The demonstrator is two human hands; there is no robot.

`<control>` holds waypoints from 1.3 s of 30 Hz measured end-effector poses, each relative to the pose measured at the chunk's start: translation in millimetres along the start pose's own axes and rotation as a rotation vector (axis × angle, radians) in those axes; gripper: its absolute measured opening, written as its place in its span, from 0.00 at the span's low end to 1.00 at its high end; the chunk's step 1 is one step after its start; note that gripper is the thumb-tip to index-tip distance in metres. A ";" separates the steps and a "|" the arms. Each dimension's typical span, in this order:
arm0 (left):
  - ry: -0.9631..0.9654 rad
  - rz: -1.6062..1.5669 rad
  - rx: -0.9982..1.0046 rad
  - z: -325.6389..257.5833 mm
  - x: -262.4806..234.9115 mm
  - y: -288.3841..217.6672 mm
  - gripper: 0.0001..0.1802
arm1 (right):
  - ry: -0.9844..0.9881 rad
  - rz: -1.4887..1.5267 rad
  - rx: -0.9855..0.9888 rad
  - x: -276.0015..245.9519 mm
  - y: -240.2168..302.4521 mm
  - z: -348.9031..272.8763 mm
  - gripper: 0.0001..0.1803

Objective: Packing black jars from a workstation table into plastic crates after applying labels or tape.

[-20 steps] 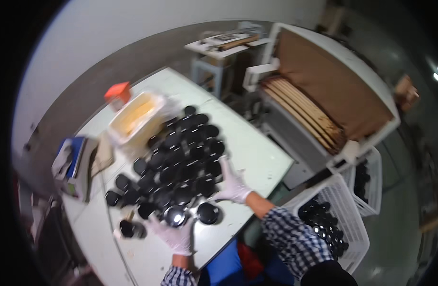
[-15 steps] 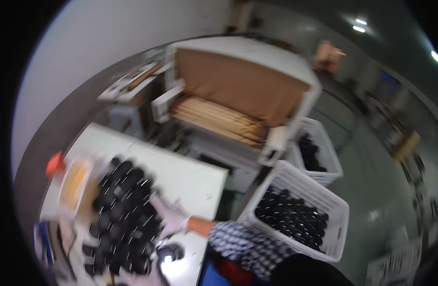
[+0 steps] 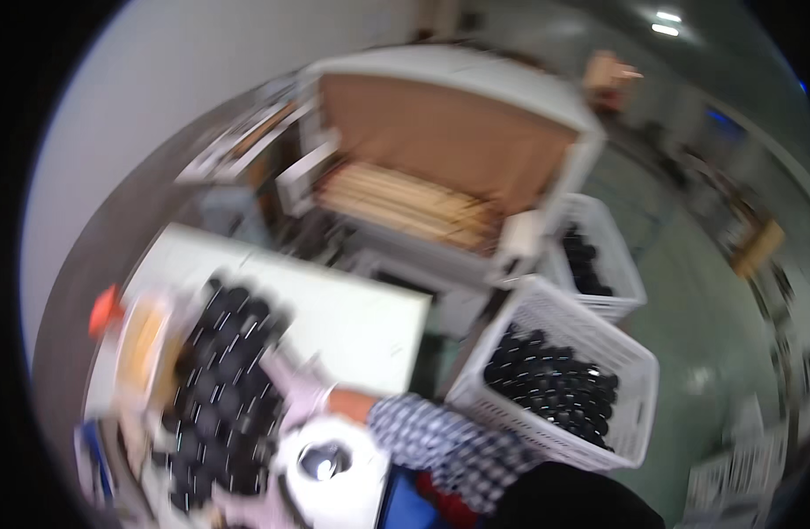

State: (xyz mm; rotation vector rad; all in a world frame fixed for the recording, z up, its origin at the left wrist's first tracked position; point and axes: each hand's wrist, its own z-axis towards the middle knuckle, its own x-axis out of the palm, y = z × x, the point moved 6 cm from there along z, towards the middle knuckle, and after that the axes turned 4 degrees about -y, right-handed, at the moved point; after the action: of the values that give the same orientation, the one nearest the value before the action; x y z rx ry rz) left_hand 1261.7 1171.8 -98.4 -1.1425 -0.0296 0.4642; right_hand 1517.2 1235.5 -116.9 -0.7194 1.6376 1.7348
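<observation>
A heap of small, dark, rounded pieces (image 3: 233, 370) covers the left part of the white table (image 3: 352, 335); their exact kind is blurred. My right hand (image 3: 299, 388), in a pale glove, lies along the heap's right edge, its fingers stretched toward the pieces. At the heap's near end is my left hand (image 3: 255, 509), also gloved, partly cut off by the lower edge and smeared, so its grip is hidden. Between the hands and the table's near edge sits a round, shiny dark object (image 3: 325, 460) with a bright reflection.
Two white plastic crates, a near crate (image 3: 638, 397) and a far crate (image 3: 630, 273), hold similar dark pieces on the right. A light container with yellow contents (image 3: 142, 344) and an orange object (image 3: 105, 310) stand left. Beyond the table is a white machine (image 3: 458, 79) with brown curtain.
The view has shifted slightly. My right hand has moved a little left and nearer along the heap, and the shiny round object shows more fully.
</observation>
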 end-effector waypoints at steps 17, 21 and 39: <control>0.138 0.343 -0.127 -10.0 -32.4 -10.5 0.68 | -0.026 0.365 0.096 -20.2 -13.6 -93.4 0.51; 0.261 0.163 -0.192 -61.4 -60.5 -1.8 0.58 | 0.031 0.450 0.064 -21.7 -7.7 -156.8 0.45; -0.057 0.258 -0.247 -5.2 -142.8 36.6 0.45 | -0.202 0.208 -0.019 57.9 69.0 -93.3 0.49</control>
State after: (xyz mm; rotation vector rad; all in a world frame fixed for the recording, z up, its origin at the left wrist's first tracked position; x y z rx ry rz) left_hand 1121.3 1126.5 -102.8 -1.3827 0.0113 0.7376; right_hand 1423.8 1145.7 -123.2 -0.3782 1.6029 1.9027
